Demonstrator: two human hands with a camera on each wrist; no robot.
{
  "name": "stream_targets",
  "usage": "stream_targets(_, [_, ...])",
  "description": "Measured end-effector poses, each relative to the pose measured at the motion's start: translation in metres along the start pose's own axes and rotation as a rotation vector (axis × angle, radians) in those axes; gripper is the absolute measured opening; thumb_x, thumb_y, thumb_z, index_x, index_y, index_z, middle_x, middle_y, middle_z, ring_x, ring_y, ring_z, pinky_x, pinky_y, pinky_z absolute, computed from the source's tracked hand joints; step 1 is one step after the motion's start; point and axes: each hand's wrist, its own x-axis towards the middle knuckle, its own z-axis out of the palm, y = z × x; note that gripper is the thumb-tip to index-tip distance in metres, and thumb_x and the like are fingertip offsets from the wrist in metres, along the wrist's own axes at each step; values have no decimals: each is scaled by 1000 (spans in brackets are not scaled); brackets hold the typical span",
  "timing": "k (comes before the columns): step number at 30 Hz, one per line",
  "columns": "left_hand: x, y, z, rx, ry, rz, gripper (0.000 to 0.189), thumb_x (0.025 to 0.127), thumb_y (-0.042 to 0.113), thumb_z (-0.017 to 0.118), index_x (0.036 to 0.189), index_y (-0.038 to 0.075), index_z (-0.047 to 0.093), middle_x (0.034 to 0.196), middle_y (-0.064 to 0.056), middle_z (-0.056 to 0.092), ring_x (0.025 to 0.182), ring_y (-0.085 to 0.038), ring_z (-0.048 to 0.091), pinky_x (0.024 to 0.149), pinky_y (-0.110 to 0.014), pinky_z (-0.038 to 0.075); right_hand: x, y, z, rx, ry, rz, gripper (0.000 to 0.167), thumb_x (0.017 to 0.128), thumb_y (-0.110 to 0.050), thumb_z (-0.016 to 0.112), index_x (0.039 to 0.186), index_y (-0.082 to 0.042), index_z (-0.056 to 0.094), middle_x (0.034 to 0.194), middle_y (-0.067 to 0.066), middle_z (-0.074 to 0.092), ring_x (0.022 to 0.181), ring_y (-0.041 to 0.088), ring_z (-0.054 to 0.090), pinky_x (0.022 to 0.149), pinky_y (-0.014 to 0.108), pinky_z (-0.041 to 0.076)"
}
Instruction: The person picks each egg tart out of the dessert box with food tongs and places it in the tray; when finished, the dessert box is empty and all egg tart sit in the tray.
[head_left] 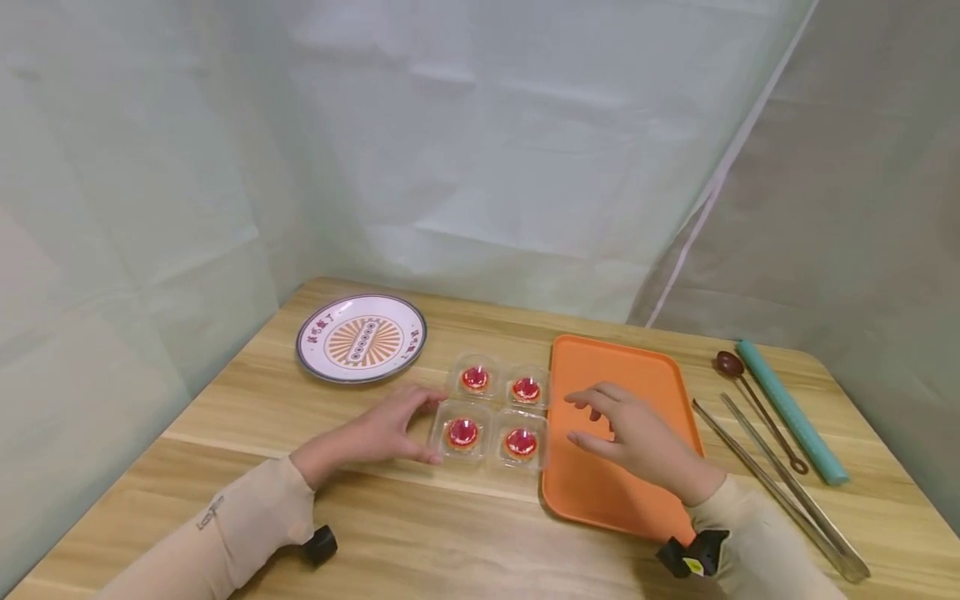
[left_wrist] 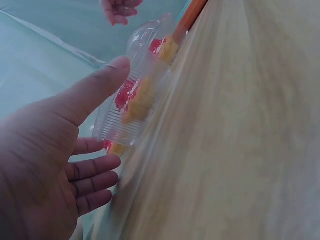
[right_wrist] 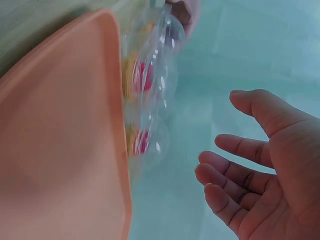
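A clear plastic box point(head_left: 491, 406) with several domed compartments sits mid-table, a small red-topped tart point(head_left: 462, 433) in each one. My left hand point(head_left: 387, 429) is at the box's left side, thumb and fingers spread apart right at its edge. In the left wrist view the thumb point(left_wrist: 107, 82) overlaps the ribbed plastic wall, and the other fingers extend loosely beside the far corner. My right hand point(head_left: 637, 437) hovers over the orange tray point(head_left: 585, 492), to the right of the box. Its fingers point(right_wrist: 235, 145) are loosely bent with nothing between them, apart from the box.
At the back left stands a white plate point(head_left: 315, 354) with an orange ray pattern. Right of the tray lie metal tongs point(head_left: 795, 492), a dark brown long-handled spoon point(head_left: 768, 417) and a teal roll point(head_left: 795, 412). Pale fabric sheets point(head_left: 480, 167) hang behind the wooden table point(head_left: 420, 533).
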Motion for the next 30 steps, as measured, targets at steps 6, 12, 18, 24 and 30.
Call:
stream_targets(6, [-1,-4,2,40,16,15,90,65,43,85,135,1,48,118,-7,57,111,-22,53,99,-43,47,15,-15,5,8,-36,-65,42,86,-33,71,122,-12,62,111,0,62,93,15,59,78,31,53])
stream_targets(12, [1,-9,6,44,28,29,90,64,45,85,134,2,49,118,-6,57,110,-20,52,99,-41,47,33,-26,11,24,-93,-77,45,88,-34,69,125,-10,61,121,4,62,109,23,59,94,42,51])
stream_targets(18, [1,-10,7,60,48,47,86,64,42,86,131,2,51,118,-7,58,111,-21,52,100,-43,45,51,-36,19,24,-117,-128,48,86,-35,71,124,-8,61,123,5,61,111,21,58,97,41,50])
stream_targets(24, [0,-13,7,85,75,58,84,63,43,86,129,3,53,116,-6,58,108,-21,52,98,-43,46,66,-43,31,21,-133,-176,48,85,-32,72,125,-7,61,120,7,62,109,22,57,96,39,49])
stream_targets(30, [0,-13,7,82,65,68,83,64,45,85,129,5,53,117,-5,58,110,-20,52,99,-43,45,74,-47,40,25,-152,-190,51,84,-34,72,126,-8,61,121,6,63,113,23,56,99,40,47])
